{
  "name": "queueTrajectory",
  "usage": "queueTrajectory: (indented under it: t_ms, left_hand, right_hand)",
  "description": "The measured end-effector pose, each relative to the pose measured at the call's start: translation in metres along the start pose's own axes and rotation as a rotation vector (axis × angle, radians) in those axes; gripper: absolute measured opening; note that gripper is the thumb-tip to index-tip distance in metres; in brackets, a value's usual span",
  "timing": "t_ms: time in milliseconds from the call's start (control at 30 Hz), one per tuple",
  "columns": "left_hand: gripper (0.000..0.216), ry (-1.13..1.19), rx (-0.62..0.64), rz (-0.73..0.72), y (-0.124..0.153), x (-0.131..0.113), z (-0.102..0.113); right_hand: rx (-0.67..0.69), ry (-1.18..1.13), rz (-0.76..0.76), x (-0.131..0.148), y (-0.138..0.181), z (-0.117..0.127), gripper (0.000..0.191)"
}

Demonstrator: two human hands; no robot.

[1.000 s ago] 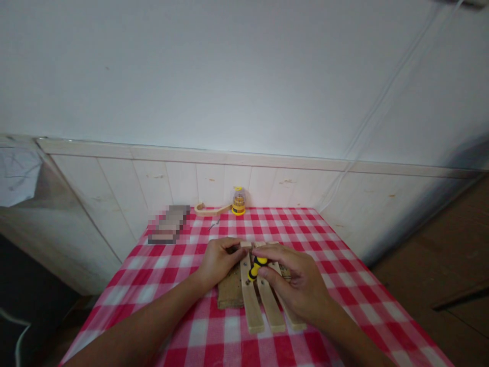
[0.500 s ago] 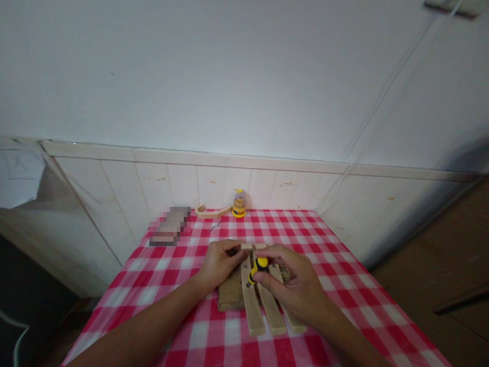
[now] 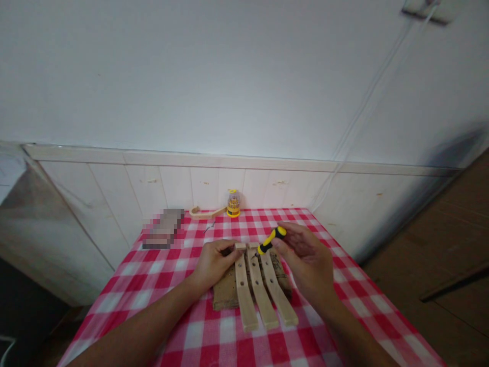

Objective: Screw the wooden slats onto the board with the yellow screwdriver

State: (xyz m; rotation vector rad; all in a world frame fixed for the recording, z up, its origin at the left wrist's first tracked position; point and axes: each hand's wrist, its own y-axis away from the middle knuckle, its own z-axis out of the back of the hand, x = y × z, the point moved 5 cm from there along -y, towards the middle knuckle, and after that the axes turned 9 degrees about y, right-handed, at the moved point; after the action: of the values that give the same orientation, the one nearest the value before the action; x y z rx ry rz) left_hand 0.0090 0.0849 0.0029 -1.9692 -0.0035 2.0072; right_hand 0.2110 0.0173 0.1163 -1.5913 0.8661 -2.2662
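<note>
Three pale wooden slats point(image 3: 261, 291) with holes lie fanned on a brown cardboard piece point(image 3: 226, 293) on a red-and-white checked tablecloth point(image 3: 164, 285). My left hand point(image 3: 214, 262) rests on the slats' far left end, fingers curled and pressing there. My right hand point(image 3: 307, 260) is raised a little above the slats' far right end, fingers pinched round a small yellow-and-black screwdriver point(image 3: 271, 240). The screwdriver tilts with its tip down toward the middle slat's far end.
At the table's back edge stand a yellow bit holder with a clear dome point(image 3: 233, 203) and a curved wooden piece point(image 3: 204, 212). A blurred grey object point(image 3: 162, 228) lies at the back left. White panelled wall behind; a brown floor to the right.
My right hand has lifted the screwdriver off the slats and moved it up and to the right. My left hand has stayed on the slats. The camera has shifted slightly.
</note>
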Motion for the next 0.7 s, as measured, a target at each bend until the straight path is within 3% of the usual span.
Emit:
queueTrajectory:
  t_ms: [167, 700]
  left_hand:
    - [0.023, -0.014, 0.021, 0.000, 0.001, -0.003, -0.001]
    - [0.032, -0.051, -0.050, 0.037, 0.002, -0.006, 0.004]
  right_hand:
    - [-0.044, -0.082, -0.088, 0.000, -0.011, 0.012, 0.025]
    - [0.411, 0.079, -0.033, 0.021, -0.013, -0.032, 0.024]
